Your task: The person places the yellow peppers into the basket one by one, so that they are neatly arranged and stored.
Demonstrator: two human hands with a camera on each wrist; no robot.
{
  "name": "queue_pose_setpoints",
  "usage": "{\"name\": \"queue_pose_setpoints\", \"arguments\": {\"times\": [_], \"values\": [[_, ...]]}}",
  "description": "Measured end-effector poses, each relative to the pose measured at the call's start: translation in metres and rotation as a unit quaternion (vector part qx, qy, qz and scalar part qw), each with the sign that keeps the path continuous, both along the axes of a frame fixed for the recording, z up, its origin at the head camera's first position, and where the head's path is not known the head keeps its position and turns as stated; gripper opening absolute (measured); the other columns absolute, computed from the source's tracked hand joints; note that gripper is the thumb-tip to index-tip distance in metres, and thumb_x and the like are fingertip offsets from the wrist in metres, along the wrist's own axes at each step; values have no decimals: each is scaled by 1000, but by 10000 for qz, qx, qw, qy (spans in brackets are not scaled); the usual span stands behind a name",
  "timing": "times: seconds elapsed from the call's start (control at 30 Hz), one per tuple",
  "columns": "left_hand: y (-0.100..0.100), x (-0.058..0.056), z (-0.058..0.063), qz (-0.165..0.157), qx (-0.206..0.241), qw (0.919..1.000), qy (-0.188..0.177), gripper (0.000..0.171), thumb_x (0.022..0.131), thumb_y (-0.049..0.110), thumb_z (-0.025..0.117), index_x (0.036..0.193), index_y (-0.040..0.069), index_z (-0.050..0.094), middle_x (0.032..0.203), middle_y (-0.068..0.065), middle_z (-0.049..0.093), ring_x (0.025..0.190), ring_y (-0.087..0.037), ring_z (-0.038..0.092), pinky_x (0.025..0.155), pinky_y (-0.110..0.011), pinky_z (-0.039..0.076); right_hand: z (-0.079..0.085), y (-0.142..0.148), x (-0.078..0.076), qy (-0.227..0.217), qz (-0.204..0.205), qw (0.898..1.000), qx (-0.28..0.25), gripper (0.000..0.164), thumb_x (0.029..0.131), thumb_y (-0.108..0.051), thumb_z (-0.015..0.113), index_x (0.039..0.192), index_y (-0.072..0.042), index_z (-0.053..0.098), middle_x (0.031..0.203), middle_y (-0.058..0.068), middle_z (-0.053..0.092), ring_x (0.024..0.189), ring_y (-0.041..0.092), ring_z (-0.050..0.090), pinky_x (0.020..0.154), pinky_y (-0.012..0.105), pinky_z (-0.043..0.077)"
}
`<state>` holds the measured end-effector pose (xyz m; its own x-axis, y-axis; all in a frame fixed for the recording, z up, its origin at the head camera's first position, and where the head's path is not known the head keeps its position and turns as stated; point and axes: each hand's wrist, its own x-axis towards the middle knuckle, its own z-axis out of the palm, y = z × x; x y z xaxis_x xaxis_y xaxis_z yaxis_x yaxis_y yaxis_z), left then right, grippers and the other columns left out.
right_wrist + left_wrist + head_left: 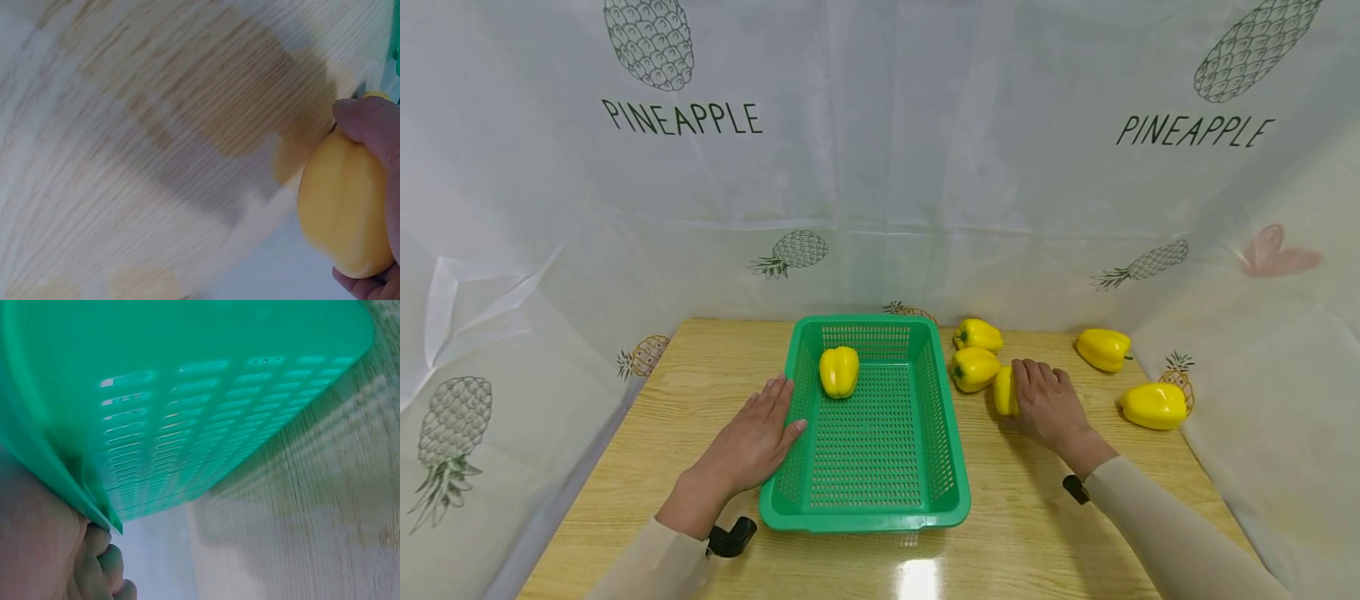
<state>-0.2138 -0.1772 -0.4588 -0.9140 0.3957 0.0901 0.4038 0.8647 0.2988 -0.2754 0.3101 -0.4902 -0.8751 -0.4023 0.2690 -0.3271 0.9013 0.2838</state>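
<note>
A green plastic basket [865, 521] with slotted sides stands on the table, and one yellow bell pepper [838, 372] lies in its back left part. My left hand [756, 437] rests along the basket's left rim, fingers straight and thumb reaching over the edge. To the right of the basket, my right hand [1051, 407] grips another yellow bell pepper [344, 203], thumb at its stem end and fingertips at the opposite end. Close by, between that hand and the basket, lie two more yellow bell peppers, a front one [975, 370] and a back one [978, 335].
Farther right on the wooden table [1037, 533] lie two yellow bell peppers, one near the back edge [1103, 349] and one by the right edge [1154, 406]. A white curtain [887, 167] printed with pineapples hangs behind the table and along both sides.
</note>
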Motion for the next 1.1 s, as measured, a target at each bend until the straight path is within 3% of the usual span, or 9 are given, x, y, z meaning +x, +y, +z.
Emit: {"name": "queue_pose_setpoints", "arguments": {"times": [0.07, 0.17, 0.27, 0.5, 0.73, 1.1], "values": [[0, 0, 0, 1, -17, 10000, 9, 69, 114, 34, 47, 163, -10, 25, 171, -28, 23, 159, -46, 23, 127, -63, 26, 2, 0, -1, 14, -1, 10000, -26, 74, 89, -33, 85, 135, 8, 45, 125, 27, 59, 115, 44, 61, 99, 61, 53], [0, 0, 0, 1, -52, 10000, 48, 69, 114, 34, 47, 163, -10, 25, 171, -28, 24, 159, -46, 24, 127, -63, 27, 4, 0, -2, 43, 10, 10000, -45, 95, 74, -49, 94, 133, 7, 46, 123, 26, 60, 114, 44, 61, 100, 62, 52], [-1, 0, 1, 4, -91, 9999, 95, 69, 114, 34, 48, 162, -10, 26, 170, -29, 25, 159, -46, 24, 127, -64, 26, 7, -1, -4, 71, 20, 10000, -16, 97, 70, -52, 95, 131, 6, 47, 122, 25, 60, 113, 44, 61, 100, 63, 51], [-1, 0, 2, -49, -220, 9997, 127, 69, 114, 34, 48, 162, -11, 26, 171, -29, 25, 159, -46, 24, 128, -63, 24, 12, -3, -5, 79, 6, 10000, 35, 100, 69, -55, 95, 132, 6, 47, 124, 25, 60, 115, 44, 60, 102, 63, 50], [-2, 0, 2, -99, -240, 9996, 108, 69, 114, 33, 48, 162, -11, 26, 170, -29, 25, 159, -45, 24, 129, -62, 24, 18, -6, -8, 362, 182, 9992, 37, 99, 70, -56, 92, 132, 7, 49, 120, 25, 61, 113, 44, 61, 100, 62, 52], [-3, -1, 0, -113, -307, 9994, 89, 70, 114, 35, 47, 162, -11, 25, 171, -29, 24, 160, -45, 23, 129, -62, 23, 42, -27, -20, 792, 585, 9951, 21, 97, 70, -57, 93, 130, 6, 50, 116, 23, 62, 108, 42, 62, 97, 60, 53]]}}
